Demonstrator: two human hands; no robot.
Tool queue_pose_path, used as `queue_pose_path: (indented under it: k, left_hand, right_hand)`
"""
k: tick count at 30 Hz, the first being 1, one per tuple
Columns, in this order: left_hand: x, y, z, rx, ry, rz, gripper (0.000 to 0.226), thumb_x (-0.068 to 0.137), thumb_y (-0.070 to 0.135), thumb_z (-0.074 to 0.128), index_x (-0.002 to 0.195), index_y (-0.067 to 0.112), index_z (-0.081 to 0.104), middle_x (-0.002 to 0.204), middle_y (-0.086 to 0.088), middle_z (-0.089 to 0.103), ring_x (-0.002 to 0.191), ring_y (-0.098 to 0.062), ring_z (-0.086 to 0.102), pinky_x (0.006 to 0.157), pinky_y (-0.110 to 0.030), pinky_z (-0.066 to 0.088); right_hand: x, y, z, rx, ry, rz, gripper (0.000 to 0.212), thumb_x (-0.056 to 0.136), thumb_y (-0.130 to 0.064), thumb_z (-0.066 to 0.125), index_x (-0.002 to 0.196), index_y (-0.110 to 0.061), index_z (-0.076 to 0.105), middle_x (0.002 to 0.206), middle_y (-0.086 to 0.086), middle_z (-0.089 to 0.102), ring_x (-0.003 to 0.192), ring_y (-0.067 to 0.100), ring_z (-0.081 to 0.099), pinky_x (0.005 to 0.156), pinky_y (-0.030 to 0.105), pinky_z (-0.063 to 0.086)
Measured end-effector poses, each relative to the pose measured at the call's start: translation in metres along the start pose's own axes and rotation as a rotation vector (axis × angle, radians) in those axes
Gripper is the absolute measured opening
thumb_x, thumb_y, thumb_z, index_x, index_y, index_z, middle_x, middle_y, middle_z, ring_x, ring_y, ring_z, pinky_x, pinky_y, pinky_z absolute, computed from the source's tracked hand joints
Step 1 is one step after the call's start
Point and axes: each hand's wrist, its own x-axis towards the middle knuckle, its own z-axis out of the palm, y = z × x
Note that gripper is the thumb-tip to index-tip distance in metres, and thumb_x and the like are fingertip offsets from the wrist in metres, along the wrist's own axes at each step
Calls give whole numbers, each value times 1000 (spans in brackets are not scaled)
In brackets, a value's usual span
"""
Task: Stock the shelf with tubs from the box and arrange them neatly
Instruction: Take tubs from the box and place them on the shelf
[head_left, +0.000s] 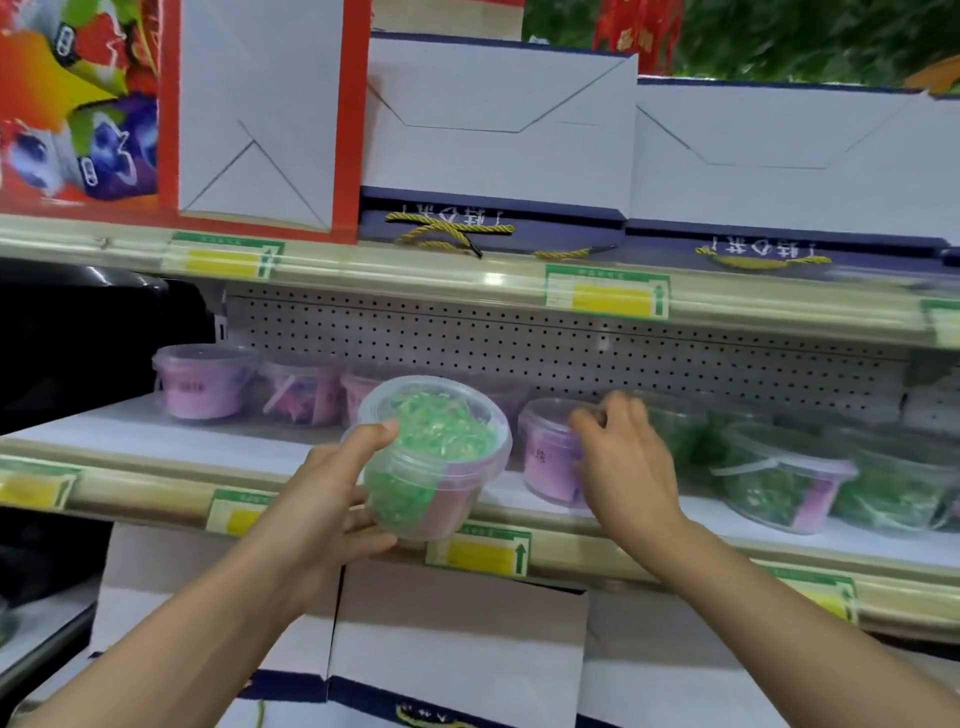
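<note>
Right now we hold a clear tub of green shreds (434, 457) in our left hand (332, 493), just in front of the middle shelf (156, 431). The thumb curls over the tub's rim and the other fingers wrap under and around its side, so the tub is tilted with its lid toward us. It hangs just off the shelf's front edge, touching nothing but the hand.

Our right hand (626, 457) reaches onto the shelf to the right of the held tub and rests against a purple tub (548, 457) standing near the shelf's front. Its fingers are bent, with the fingertips at the tub's lid; motion blur keeps us from telling whether they truly grip it or only touch it.

At the back of the shelf, left of the held tub, stands a row of purple tubs (208, 382) against the perforated back panel (519, 338). To the right of our right hand, more green tubs (779, 475) sit on the shelf. Yellow-and-green price tags (480, 551) line the shelf's front rail, and white boxes (457, 639) stand below it.
</note>
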Motion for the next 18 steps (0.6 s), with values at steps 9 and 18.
queue_pose_path:
  k: [9,18]
  left_hand:
    - [7,-1,30,39,-38,1,31,83,43,60,107,26,54,99,-10,64,94,-27,66,91,-47,51]
    - [29,-5,120,121,-222,-133,32,83,46,60,107,26,52,109,-13,63,98,-29,63,88,-43,52]
  right_hand:
    - [40,17,25,246,-154,141,49,77,4,56,124,-7,45,123,17,43,110,35,48,74,36,46]
    - [-17,97,-32,432,-49,257,47,82,7,45,124,-11,53,123,13,46,111,29,48,84,28,36]
